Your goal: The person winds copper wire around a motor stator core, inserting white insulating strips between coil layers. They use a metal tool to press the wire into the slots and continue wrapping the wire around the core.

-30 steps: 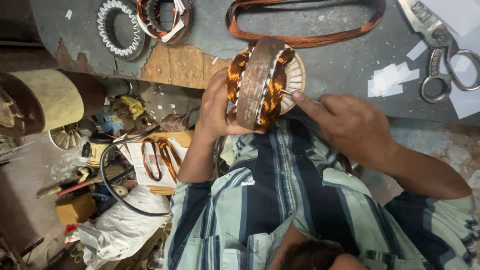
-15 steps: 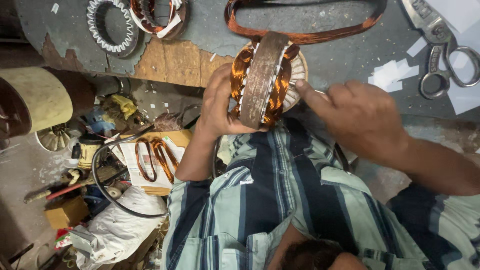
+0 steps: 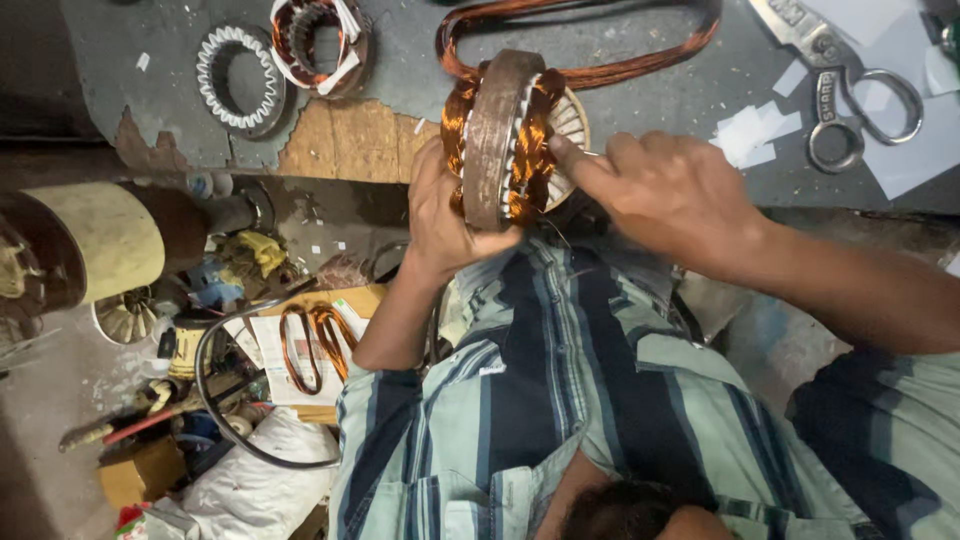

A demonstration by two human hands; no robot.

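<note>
A motor stator (image 3: 497, 140) with a rusty iron ring and copper windings stands on edge at the bench's front edge. My left hand (image 3: 440, 215) grips it from below and the left, with the thumb across the ring's lower rim. From the right comes my right hand (image 3: 670, 190), its index fingertip pressed against the copper windings on the stator's right face. Whether that hand holds a small tool cannot be seen.
On the grey bench (image 3: 660, 100) lie a long loop of copper wire (image 3: 600, 72), large metal scissors (image 3: 850, 100), white paper scraps (image 3: 745, 135), an empty toothed stator ring (image 3: 238, 80) and another wound stator (image 3: 315, 35). Below left are a cream cylinder (image 3: 110, 250), copper coils (image 3: 310, 345) and floor clutter.
My right hand has shifted up and left, closer against the stator's windings. The left hand keeps its grip on the stator, which has barely moved.
</note>
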